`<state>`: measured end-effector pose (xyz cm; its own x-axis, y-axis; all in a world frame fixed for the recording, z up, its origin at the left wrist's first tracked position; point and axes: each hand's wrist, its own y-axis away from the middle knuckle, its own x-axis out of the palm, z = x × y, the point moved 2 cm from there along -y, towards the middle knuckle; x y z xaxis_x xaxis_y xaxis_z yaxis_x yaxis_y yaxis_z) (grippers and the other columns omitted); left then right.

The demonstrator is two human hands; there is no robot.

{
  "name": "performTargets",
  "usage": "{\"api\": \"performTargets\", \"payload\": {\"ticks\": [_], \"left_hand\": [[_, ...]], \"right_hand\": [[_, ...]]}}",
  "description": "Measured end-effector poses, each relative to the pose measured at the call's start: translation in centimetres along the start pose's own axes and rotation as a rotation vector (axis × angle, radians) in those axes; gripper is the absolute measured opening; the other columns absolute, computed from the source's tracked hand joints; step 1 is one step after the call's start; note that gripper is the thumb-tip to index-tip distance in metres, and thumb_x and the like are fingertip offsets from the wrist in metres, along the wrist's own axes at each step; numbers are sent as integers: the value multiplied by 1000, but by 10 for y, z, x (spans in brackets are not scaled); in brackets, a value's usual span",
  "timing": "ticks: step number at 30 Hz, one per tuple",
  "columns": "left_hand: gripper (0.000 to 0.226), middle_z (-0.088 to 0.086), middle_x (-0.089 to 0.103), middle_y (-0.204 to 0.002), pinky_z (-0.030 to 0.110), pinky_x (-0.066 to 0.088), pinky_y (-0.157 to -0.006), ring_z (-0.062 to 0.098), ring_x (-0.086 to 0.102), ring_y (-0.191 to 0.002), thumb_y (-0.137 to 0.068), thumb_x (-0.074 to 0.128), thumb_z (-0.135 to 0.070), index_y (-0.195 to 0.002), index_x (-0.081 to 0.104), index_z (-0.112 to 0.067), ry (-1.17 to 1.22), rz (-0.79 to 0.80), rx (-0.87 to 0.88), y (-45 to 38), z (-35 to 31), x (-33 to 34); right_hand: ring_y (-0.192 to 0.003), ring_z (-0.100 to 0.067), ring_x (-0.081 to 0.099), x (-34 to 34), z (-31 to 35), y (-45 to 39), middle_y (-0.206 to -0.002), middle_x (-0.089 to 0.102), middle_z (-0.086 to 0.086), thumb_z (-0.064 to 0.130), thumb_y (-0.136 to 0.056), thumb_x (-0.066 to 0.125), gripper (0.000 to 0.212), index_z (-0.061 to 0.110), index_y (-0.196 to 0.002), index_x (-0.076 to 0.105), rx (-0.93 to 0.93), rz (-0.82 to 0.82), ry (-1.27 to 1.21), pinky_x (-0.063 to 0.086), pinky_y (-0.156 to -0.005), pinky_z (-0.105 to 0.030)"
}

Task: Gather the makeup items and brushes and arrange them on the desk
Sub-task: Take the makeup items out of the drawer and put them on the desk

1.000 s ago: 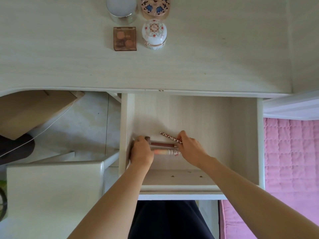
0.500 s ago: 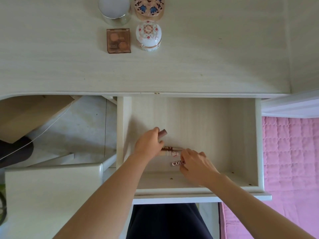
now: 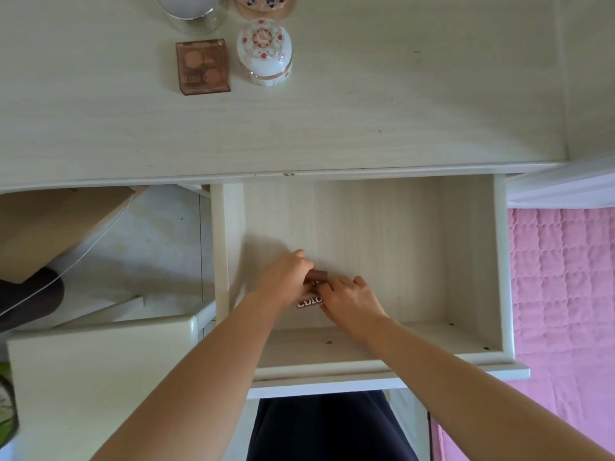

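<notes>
Both my hands are inside the open drawer (image 3: pixel 499 261) under the desk. My left hand (image 3: pixel 283 281) grips a brown makeup tube (image 3: pixel 318 275) whose end sticks out to the right. My right hand (image 3: pixel 349 302) holds a dark tube with white lettering (image 3: pixel 309 301) just below it. The hands touch each other and hide the rest of the tubes. On the desk (image 3: pixel 366 111) at the back stand a brown eyeshadow palette (image 3: pixel 202 66), a white decorated jar (image 3: pixel 264 51), a round patterned compact (image 3: pixel 263 3) and a silver-rimmed round container (image 3: pixel 191 8).
A white cabinet top (image 3: pixel 100 377) lies left of the drawer. A cardboard box (image 3: pixel 50 224) and a white cable (image 3: pixel 93 241) sit on the floor under the desk. A pink quilted bed cover (image 3: pixel 565 294) lies to the right.
My right hand has moved left and up against my left hand, carrying the lettered tube. My left hand has shifted slightly right with the brown tube. The loose tubes between them are now covered.
</notes>
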<state>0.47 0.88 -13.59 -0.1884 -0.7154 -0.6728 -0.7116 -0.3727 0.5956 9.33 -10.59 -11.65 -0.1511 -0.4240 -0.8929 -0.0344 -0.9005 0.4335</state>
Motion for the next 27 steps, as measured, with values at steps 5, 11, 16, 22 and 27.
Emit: {"api": "performTargets", "payload": {"ticks": [5,11,16,22,27], "left_hand": [[9,4,48,-101,36,41,-63,28,58,-88,-83,61,-14,-88,55,-9,-30,-13,15,3,1,5],[12,11,61,-96,32,45,-73,28,60,-87,-87,63,-7,-97,57,-5,318,-218,-142,13,4,-5],[13,1,58,-77,19,35,-54,15,52,-65,-91,62,-13,-87,50,-8,578,-287,-275,29,0,-29],[6,-3,73,-81,16,46,-58,5,61,-64,-92,59,-11,-95,65,-12,1045,-311,-326,60,-30,-61],[13,-1,71,-80,33,53,-76,18,67,-81,-95,56,-19,-102,67,-16,1321,-331,-344,95,-65,-76]], "right_hand": [[-52,-15,60,4,11,-2,-56,61,6,20,-43,80,24,23,-64,69,-10,35,28,47,-51,-23],[-90,-30,58,-2,-8,7,-104,53,-9,28,-81,53,30,11,-105,59,83,237,-272,45,-72,-35],[-76,-21,54,-22,-35,23,-96,55,-4,27,-84,53,19,15,-98,54,214,282,-593,39,-62,-27],[-59,-15,48,-70,-47,50,-72,51,0,15,-85,53,6,17,-89,49,469,183,-1045,40,-53,-26],[-74,-16,64,-119,-43,76,-97,65,-13,8,-93,48,20,8,-113,52,544,124,-1407,54,-66,-27]]}}
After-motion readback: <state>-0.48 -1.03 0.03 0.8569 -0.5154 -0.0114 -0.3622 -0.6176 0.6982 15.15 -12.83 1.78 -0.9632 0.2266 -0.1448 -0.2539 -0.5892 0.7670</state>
